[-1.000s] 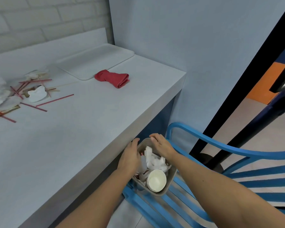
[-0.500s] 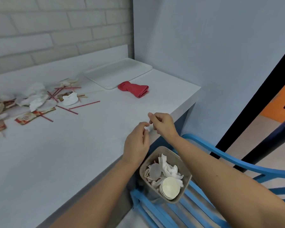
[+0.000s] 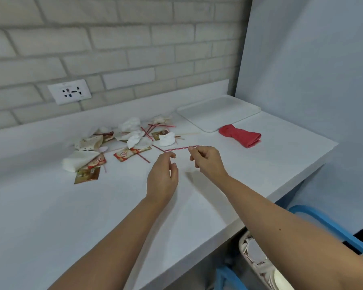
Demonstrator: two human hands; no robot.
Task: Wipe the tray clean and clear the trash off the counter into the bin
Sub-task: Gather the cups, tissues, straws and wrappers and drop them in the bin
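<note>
The striped straw (image 3: pixel 177 149) lies at the near edge of the trash pile (image 3: pixel 132 137) on the table (image 3: pixel 50 206), its right end pinched by the right hand (image 3: pixel 208 162). The left hand (image 3: pixel 162 176) hovers beside it, fingers loosely curled on nothing visible. This looks like the clearing step: next, lift the straw and carry it to the bin (image 3: pixel 241 245) (low, off the table's right edge). A moment ago both hands were back at that edge, just above the bin; now they reach the litter.
</note>
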